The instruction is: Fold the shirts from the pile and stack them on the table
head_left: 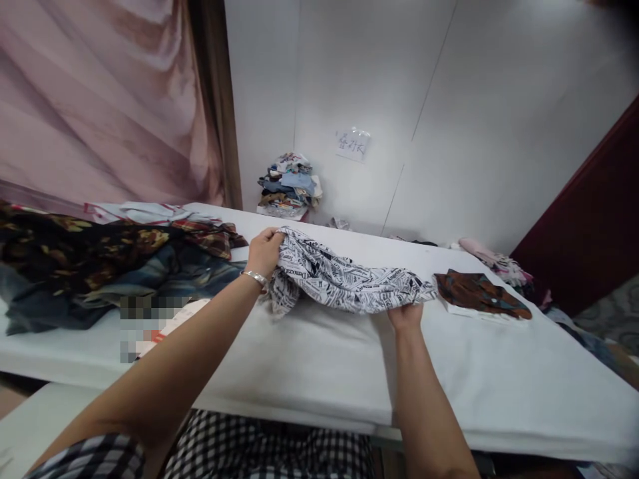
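A white garment with black newspaper print [339,278] is stretched between my two hands just above the white table [309,359]. My left hand [263,251], with a silver bracelet on the wrist, grips its left end, raised slightly. At the right end, my right hand [405,314] clutches the fabric from below, close to the table top. The cloth sags in the middle and a loose part hangs under my left hand.
A heap of dark patterned and denim clothes [100,266] covers the table's left side. A folded brown patterned piece [480,294] lies on the right. A stack of folded clothes [289,186] stands against the back wall, with pink fabric [494,263] at the far right.
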Demonstrator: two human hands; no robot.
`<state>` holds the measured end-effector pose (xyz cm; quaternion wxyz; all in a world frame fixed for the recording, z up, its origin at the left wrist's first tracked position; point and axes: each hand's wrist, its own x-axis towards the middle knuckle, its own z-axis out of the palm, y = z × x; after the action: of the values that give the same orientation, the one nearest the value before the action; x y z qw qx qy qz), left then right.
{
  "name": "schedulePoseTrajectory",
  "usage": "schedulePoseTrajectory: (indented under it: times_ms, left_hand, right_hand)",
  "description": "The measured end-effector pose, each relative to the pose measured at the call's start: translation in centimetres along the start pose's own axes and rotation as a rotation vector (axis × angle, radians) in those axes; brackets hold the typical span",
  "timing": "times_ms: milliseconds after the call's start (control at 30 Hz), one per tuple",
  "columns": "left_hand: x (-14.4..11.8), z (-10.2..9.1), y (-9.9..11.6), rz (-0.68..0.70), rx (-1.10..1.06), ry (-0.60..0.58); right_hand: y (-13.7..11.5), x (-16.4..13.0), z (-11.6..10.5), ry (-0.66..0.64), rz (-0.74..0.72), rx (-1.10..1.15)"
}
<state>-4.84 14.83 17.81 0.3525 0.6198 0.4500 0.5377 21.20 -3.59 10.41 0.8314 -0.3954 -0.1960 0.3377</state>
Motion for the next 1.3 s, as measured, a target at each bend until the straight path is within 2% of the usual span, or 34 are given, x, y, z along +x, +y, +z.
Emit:
schedulePoseTrajectory:
  times_ms: [100, 233, 333, 433, 500, 533, 600, 667, 733, 800, 900, 1000, 1067, 1167, 1300]
  left_hand:
    - [-1.1, -0.9, 1.4, -0.007, -0.197, 0.008]
    - [-2.4, -2.8, 4.7, 0.045, -0.526, -0.023]
    - [-1.6, -3.4, 7.6, 0.104, -0.614, -0.088]
    - [1.6, -1.9, 8.3, 0.068, -0.535, -0.135]
    - [4.3, 0.1, 7.0, -0.045, -0.353, -0.155]
    - [5.4, 1.1, 5.8, -0.109, -0.28, -0.171]
    - [6.6, 2.8, 2.8, -0.212, -0.172, -0.204]
    - [6.4, 3.7, -0.4, -0.265, -0.089, -0.224]
    - [4.9, 3.8, -3.3, -0.265, 0.0, -0.258]
    - [2.8, 3.5, -5.5, -0.235, 0.067, -0.314]
    - [-0.7, 2.9, -7.8, -0.076, 0.218, -0.449]
    - [-3.7, 2.5, -9.2, 0.199, 0.499, -0.593]
    - [-5.4, 2.5, -9.5, 0.307, 0.641, -0.649]
    - [-7.7, 2.8, -9.3, 0.397, 0.72, -0.704]
    - [-10.3, 3.4, -8.3, 0.539, 0.692, -0.803]
  right_hand:
    - [-1.7, -1.5, 0.0, -0.035, -0.118, 0.168]
    - [-6.1, -3.6, -1.2, -0.07, -0.237, 0.276]
    - [-9.6, -4.0, -0.7, -0.116, -0.381, 0.309]
    - [-12.0, -1.2, 1.9, -0.17, -0.452, 0.299]
    - [-12.5, 2.6, 4.0, -0.161, -0.373, 0.246]
    - [-12.3, 4.7, 4.7, -0.111, -0.302, 0.19]
    - [-11.2, 8.5, 5.3, 0.025, -0.058, -0.005]
    - [-9.3, 10.4, 4.4, 0.152, 0.061, -0.134]
    - [-6.7, 10.2, 2.4, 0.181, 0.045, -0.201]
    - [-3.8, 8.3, -0.3, 0.126, -0.017, -0.329]
    - [0.2, 4.6, -4.7, 0.127, -0.03, -0.657]
    - [2.7, 1.7, -8.4, 0.13, -0.125, -0.963]
    - [3.6, 0.3, -9.6, 0.08, -0.175, -1.121]
    - [4.5, -1.2, -9.3, -0.046, -0.195, -1.347]
    - [5.6, -1.7, -6.9, -0.284, -0.25, -1.584]
